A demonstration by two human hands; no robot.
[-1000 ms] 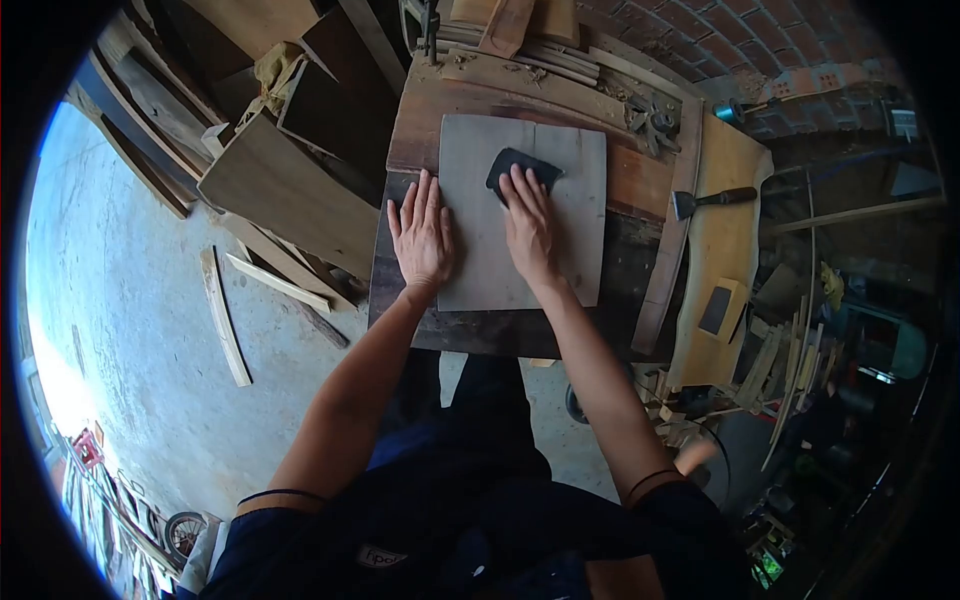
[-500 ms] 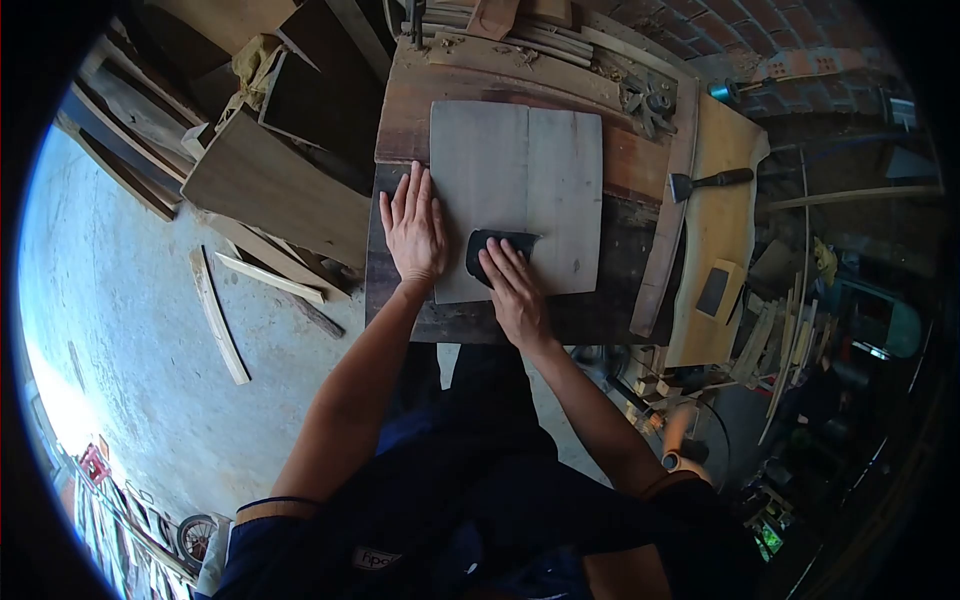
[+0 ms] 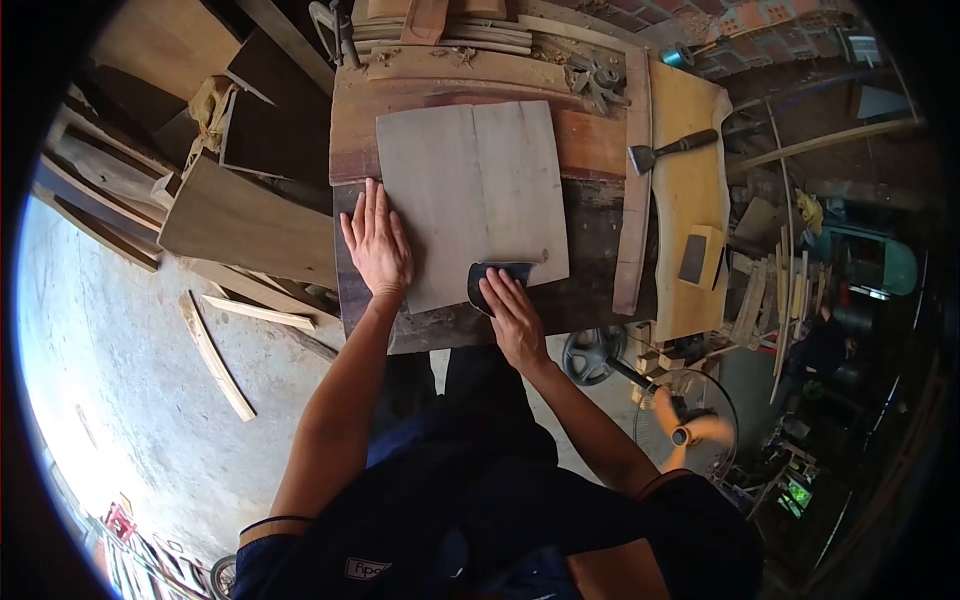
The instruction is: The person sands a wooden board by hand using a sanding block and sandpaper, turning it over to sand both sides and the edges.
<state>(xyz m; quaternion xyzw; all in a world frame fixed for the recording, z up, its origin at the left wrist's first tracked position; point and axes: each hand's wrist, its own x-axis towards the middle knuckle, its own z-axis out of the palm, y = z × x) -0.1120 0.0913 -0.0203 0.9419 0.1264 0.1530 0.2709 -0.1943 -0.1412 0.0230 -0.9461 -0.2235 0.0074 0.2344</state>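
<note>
A pale wooden panel (image 3: 470,190) with a seam down its middle lies flat on the dark and reddish workbench (image 3: 600,230). Fingers spread, my left hand (image 3: 378,245) rests along the panel's left edge. Under the fingers of my right hand (image 3: 513,315) is a dark sheet (image 3: 483,291), pressed against the panel's lower edge; it looks like sandpaper. Part of that sheet is hidden by the hand.
A chisel-like tool (image 3: 675,150) and a yellow block (image 3: 702,257) lie at the bench's right. Shavings and a metal tool (image 3: 598,82) sit at the back. Boards (image 3: 250,220) lean at left; an orange-bladed fan (image 3: 683,436) stands lower right.
The bench and its contents have shifted left in view. My right hand and the dark sheet are now at the panel's lower edge, and the panel looks slightly turned. More of the fan shows.
</note>
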